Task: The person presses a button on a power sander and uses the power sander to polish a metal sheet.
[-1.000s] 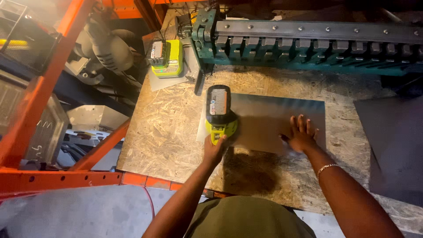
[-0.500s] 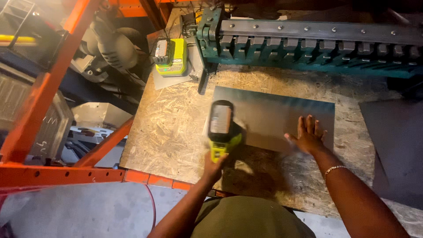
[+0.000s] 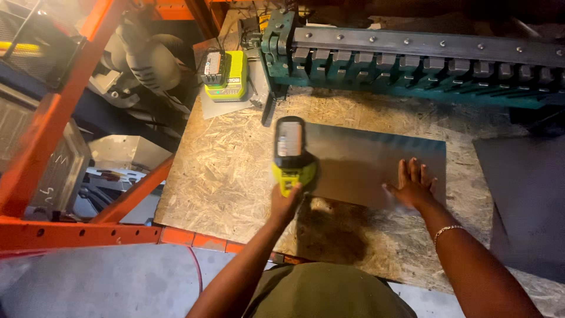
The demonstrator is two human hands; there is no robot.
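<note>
The left hand [image 3: 286,202] is clenched around the handle of a yellow-green cordless power tool [image 3: 291,154], held upright at the near left edge of a grey metal sheet [image 3: 371,165]. The right hand [image 3: 412,187] lies open and flat on the sheet, just right of that grip, holding nothing. The sheet rests on a chipboard surface [image 3: 229,165], short of the green metal bender [image 3: 424,59] beyond. To work cleanly, I would keep the flat palm pressing firmly and well apart from the tool's head.

Left hand [image 3: 286,203] clenched, right hand [image 3: 412,187] flat.
</note>
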